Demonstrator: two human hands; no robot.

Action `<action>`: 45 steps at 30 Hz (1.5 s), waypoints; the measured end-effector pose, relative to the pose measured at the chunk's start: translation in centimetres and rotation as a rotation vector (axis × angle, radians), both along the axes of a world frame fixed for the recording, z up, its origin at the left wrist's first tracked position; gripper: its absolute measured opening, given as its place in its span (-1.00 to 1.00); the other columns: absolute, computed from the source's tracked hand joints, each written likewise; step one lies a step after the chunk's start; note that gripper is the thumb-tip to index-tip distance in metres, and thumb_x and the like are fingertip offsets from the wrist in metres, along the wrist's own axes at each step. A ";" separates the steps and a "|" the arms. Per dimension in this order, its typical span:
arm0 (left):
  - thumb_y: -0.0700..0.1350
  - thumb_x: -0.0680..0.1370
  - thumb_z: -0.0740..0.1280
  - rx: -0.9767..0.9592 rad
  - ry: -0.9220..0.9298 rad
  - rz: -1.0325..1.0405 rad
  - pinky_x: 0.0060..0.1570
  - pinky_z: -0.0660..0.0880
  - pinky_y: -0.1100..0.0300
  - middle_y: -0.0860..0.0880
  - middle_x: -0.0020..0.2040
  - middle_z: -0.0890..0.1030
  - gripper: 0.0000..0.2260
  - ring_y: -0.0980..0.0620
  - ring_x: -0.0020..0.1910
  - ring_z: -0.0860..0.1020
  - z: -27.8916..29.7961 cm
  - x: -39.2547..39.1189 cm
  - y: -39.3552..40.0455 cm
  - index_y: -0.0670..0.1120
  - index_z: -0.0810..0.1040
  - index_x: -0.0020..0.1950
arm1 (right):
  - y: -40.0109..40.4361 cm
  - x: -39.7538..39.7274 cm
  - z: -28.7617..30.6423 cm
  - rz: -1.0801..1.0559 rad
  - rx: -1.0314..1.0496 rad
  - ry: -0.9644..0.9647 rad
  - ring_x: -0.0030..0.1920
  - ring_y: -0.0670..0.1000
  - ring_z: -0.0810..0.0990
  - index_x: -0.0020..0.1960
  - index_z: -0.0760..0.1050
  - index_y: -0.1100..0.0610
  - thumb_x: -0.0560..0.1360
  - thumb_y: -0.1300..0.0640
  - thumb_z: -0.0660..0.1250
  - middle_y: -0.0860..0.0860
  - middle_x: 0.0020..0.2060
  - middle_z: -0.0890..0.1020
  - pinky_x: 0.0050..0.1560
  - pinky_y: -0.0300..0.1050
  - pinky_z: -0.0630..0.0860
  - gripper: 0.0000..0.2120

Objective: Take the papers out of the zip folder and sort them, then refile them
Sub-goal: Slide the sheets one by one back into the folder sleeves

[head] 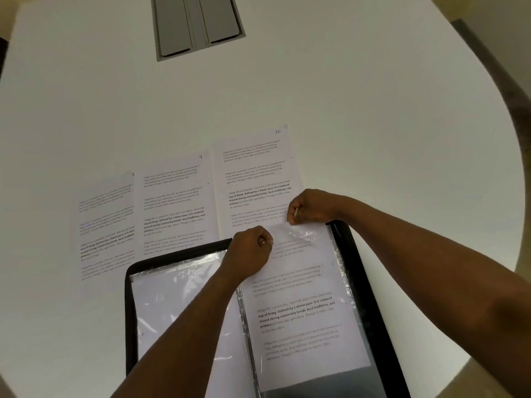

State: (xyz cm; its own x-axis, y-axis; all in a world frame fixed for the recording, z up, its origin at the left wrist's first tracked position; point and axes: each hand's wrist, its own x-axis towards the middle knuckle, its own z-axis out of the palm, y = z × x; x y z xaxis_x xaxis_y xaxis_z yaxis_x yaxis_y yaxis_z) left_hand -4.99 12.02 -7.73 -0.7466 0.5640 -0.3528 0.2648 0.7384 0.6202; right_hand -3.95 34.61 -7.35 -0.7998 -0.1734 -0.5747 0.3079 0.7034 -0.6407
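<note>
Zip folder (363,282) lies open flat on white table (373,110), at the near edge, black border showing along its left, top and right sides

Right half of folder: clear plastic sleeve (336,271) holding a printed sheet (301,305), text side up, one paragraph in bold. Sheet's top edge sits at the sleeve mouth, at the folder's far end. Left half of folder: another sleeve (172,294) with a blank white page showing, partly under the left forearm

Left hand (251,254) at the top left corner of the right sleeve, fingers curled in tight; it seems to pinch the plastic or paper edge there, exact contact hidden by the knuckles. Right hand (311,206) at the top right of the same sleeve, just past the folder's far edge, thumb and fingers closed together on the crinkled plastic lip, which is lifted a little between the two hands

Beyond the folder, three loose printed pages lie side by side on the table, text up: leftmost page (107,225), number unreadable; middle page (175,202) marked 9 by hand; right page (255,179) marked 10, its near corner under the right hand

Far from the folder, at the table's far edge: grey recessed panel (198,24) with two flaps
</note>
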 end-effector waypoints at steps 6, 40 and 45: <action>-0.17 0.56 0.31 0.017 0.013 0.015 -0.23 0.34 0.49 0.07 -0.16 0.60 -0.92 0.15 -0.18 0.51 -0.1 0.4 0.1 -0.08 0.61 -0.04 | -1.2 0.5 -0.2 0.345 0.205 -0.156 -0.16 -0.15 0.59 -0.08 0.71 -0.05 0.45 0.18 0.39 -0.22 -0.24 0.67 -0.04 -0.28 0.49 -0.83; 0.11 0.55 0.34 0.108 -0.176 0.142 0.22 0.42 0.20 -0.01 0.36 0.49 -0.59 0.01 0.25 0.50 5.3 10.6 -4.3 0.02 0.45 0.36 | -8.4 17.4 4.7 -0.714 -0.386 -0.110 0.01 0.24 0.66 0.10 0.50 0.24 0.60 0.07 0.21 0.21 0.01 0.66 -0.04 0.05 0.58 -0.76; 0.28 0.43 0.38 0.283 -0.369 0.330 0.12 0.57 0.03 0.08 0.29 0.50 -0.46 0.05 0.12 0.57 6.7 13.2 -6.1 0.09 0.43 0.33 | -12.3 16.4 6.8 -0.703 -0.631 -0.088 -0.14 0.16 0.67 0.17 0.54 0.17 0.61 0.12 0.20 0.21 0.00 0.68 -0.16 -0.04 0.59 -0.77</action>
